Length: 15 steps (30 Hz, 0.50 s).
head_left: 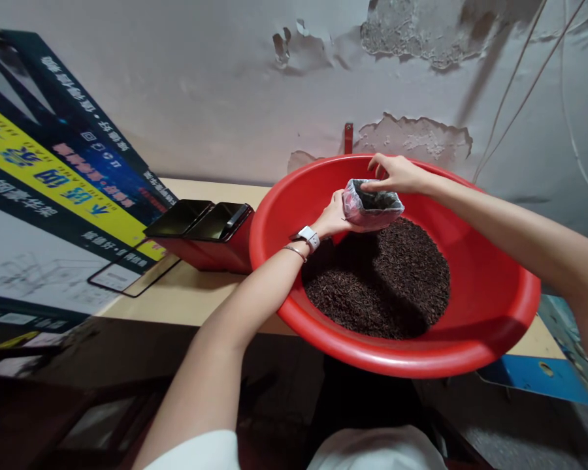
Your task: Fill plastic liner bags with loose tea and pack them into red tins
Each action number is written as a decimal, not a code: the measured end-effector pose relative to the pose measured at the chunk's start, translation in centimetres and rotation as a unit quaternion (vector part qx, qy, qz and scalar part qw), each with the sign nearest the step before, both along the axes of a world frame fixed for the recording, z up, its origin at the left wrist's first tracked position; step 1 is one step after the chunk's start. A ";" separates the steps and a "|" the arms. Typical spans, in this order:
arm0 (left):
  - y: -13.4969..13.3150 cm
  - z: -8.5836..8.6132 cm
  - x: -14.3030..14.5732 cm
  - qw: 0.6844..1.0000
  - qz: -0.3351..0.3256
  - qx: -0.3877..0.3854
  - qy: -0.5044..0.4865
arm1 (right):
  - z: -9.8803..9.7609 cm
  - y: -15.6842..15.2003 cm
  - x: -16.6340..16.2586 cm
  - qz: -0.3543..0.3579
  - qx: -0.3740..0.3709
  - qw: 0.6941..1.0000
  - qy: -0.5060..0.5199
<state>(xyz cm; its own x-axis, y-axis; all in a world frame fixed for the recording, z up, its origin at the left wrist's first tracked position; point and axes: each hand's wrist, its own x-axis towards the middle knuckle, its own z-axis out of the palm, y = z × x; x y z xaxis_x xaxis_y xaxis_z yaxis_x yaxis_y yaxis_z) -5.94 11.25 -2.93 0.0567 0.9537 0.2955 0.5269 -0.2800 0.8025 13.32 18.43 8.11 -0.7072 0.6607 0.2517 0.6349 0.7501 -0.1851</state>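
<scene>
My left hand (pixel 336 215) grips a small open-mouthed bag (pixel 372 219) from its left side and below. The bag is whitish and pink outside, dark inside, and is held over the large red plastic basin (pixel 485 281). At the bag's mouth is my right hand (pixel 396 175), its thumb by the inner rim and its fingers loosely bent and apart above it. Dark brown, grain-like loose material (pixel 402 274) covers the bottom of the basin, partly in shadow. How full the bag is cannot be made out.
Left of the basin stand two joined dark red, open-topped containers (pixel 210 241) on a pale tabletop (pixel 191 307). A thin black wire frame (pixel 132 287) lies beside them. A large printed carton (pixel 73 176) leans at the left. Behind is a peeling wall (pixel 225 98) with hanging cords (pixel 519 85).
</scene>
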 end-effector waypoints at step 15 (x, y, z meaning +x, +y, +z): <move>0.3 -0.2 -0.1 0.999 -0.009 0.012 0.029 | -14.1 3.2 8.0 -0.213 -0.197 0.949 -0.127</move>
<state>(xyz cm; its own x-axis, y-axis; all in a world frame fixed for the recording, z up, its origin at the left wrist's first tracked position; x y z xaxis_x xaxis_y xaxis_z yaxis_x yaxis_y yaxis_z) -6.05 11.51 -3.09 0.0920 0.9451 0.3135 0.5670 -0.3085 0.7638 21.28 21.65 -5.97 -0.3604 0.9076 -0.2156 0.9261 0.3205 -0.1988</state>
